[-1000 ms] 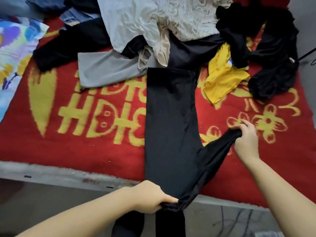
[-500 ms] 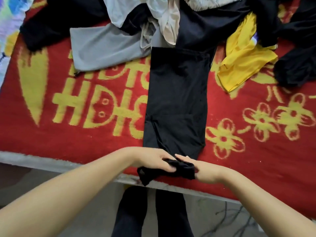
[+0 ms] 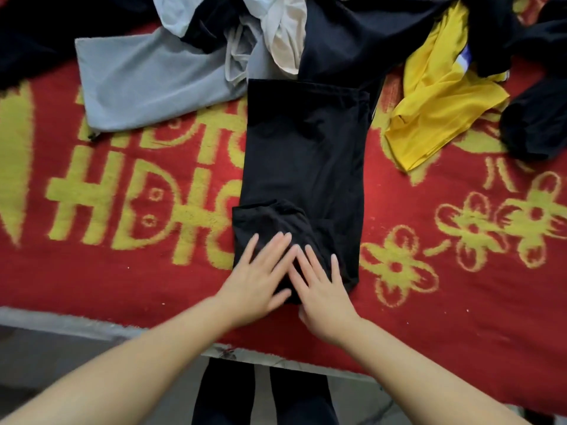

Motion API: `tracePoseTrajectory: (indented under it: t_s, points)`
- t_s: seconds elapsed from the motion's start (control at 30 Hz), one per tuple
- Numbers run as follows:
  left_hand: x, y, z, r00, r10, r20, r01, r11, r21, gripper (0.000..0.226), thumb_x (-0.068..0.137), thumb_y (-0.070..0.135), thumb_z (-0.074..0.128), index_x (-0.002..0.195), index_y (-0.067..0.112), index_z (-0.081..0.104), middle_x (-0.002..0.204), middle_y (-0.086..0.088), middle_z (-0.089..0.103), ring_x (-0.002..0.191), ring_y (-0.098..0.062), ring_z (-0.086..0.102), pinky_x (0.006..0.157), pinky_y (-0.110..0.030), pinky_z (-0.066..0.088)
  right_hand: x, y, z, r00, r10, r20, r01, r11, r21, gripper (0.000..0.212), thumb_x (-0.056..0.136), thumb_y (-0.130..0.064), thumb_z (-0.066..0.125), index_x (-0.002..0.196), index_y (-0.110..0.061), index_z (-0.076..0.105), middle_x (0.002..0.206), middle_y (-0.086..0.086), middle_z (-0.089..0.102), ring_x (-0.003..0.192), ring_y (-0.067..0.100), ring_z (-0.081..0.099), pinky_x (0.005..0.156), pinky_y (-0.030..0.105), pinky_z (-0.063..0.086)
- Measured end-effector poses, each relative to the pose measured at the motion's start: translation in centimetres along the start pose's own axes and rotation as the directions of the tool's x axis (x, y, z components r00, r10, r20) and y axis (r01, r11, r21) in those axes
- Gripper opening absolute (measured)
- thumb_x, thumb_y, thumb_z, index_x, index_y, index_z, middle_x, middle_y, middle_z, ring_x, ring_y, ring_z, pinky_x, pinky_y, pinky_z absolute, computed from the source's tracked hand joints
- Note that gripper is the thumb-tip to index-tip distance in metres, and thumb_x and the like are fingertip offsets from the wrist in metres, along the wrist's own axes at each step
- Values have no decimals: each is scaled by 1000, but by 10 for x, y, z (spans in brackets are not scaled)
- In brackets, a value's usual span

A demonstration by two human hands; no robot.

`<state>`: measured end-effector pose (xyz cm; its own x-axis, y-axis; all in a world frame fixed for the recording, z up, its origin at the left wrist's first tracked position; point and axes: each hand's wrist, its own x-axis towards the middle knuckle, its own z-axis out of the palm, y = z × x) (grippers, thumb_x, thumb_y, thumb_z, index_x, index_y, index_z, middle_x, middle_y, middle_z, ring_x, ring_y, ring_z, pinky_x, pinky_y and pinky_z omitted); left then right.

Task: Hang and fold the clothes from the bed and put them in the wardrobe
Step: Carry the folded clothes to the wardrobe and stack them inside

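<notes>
Red blanket (image 3: 122,271) under black garment (image 3: 303,154); left hand (image 3: 257,277), right hand (image 3: 325,289) pressing flat.

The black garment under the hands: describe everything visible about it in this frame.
The black garment is plain, dark, thin and slightly stretchy-looking fabric, laid flat as a long narrow strip on the red and yellow blanket. Its near end is folded up over itself, leaving a rumpled doubled flap at lower left. Its far end runs up to the heap of other clothes. The left hand and the right hand rest on the folded end, fingers straight and spread, pressing it flat.
</notes>
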<state>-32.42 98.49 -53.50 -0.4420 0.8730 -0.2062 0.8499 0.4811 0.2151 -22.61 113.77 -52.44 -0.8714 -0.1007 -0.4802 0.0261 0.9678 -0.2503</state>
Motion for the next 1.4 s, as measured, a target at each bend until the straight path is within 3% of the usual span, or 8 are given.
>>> tracePoseTrajectory:
  t_s: [0.23,0.37,0.47,0.6,0.8,1.03,1.23,1.4]
  points:
    - [-20,-6,38,881,-224,416,194,974,114,96,91,6,46,140,19,-36,152,-17,-32,142,-30,-27,115,-50,-6,10,29,22,966,143,215,-131,989,-67,101,89,2,47,141,-35,-32,146,-9,-43,142,38,-25,111,65,2]
    - [-8,-9,12,806,-94,584,124,992,-11,84,91,-6,38,150,15,-17,154,-20,-25,144,-32,-20,118,-44,-1,5,20,3,929,95,358,-118,992,43,95,87,13,40,151,-32,-13,157,-5,-27,145,39,-16,114,60,11]
    - [-13,-11,-23,569,89,818,238,934,-267,79,90,-6,32,153,25,-4,159,-11,-15,148,-25,-4,119,-33,11,-13,18,-20,813,-52,580,-124,958,260,89,85,11,35,153,-36,1,161,-7,-12,148,32,1,118,48,18]
    - [-5,-16,-66,391,224,893,415,823,-388,70,80,-2,34,141,29,44,120,4,57,82,3,55,63,-5,39,-23,33,-65,666,-258,700,-171,860,480,67,79,-5,44,131,-46,48,131,-12,57,116,13,55,97,31,43]
    - [71,-67,-89,591,-129,796,662,640,-389,24,76,-4,43,70,14,58,65,0,48,58,-16,44,51,-19,36,37,89,-101,910,68,409,-323,734,597,25,84,-2,61,107,-13,65,89,1,62,81,11,56,69,22,43]
    - [138,-88,-63,678,-705,207,683,502,-530,40,87,2,43,122,16,57,114,-7,59,106,-29,56,81,-31,42,107,112,-100,811,562,-164,-325,665,672,44,94,-17,54,137,-17,46,131,9,56,122,26,50,98,29,36]
    - [121,-33,-19,889,-446,-99,439,894,-86,60,99,38,29,153,20,9,161,-2,4,148,-19,2,116,-52,-2,102,75,-64,871,315,-377,-246,944,222,57,98,-25,43,151,-21,24,160,4,17,148,23,11,114,54,10]
    - [112,-33,37,889,-457,22,457,889,-11,62,95,53,5,145,30,-21,152,4,-29,142,-15,-24,114,-53,-10,109,82,-15,941,301,-152,-290,953,92,59,101,-48,22,146,-37,-16,157,-10,-22,145,15,-21,109,65,-9]
